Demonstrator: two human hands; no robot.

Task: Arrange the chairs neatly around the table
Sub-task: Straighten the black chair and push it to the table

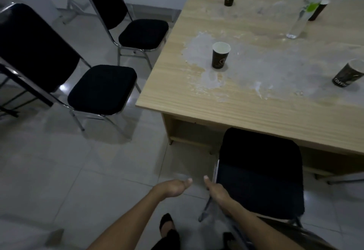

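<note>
A light wooden table (246,109) fills the upper right. One black padded chair (260,180) with a chrome frame stands right in front of me, its seat pushed partly under the table's near edge. My right hand (215,189) rests against the left edge of its backrest, thumb up, and whether it grips the frame I cannot tell. My left hand (173,187) hovers just left of it, fingers loose, holding nothing. Two more black chairs stand off the table's left side: a near one (102,90) and a far one (143,33), both angled away.
Several dark paper cups (220,55) and a clear plastic bottle (304,11) stand on the table, whose top has pale dusty stains. A folded metal frame (72,7) leans by the far wall. The floor is grey tile; my feet (167,228) show at the bottom.
</note>
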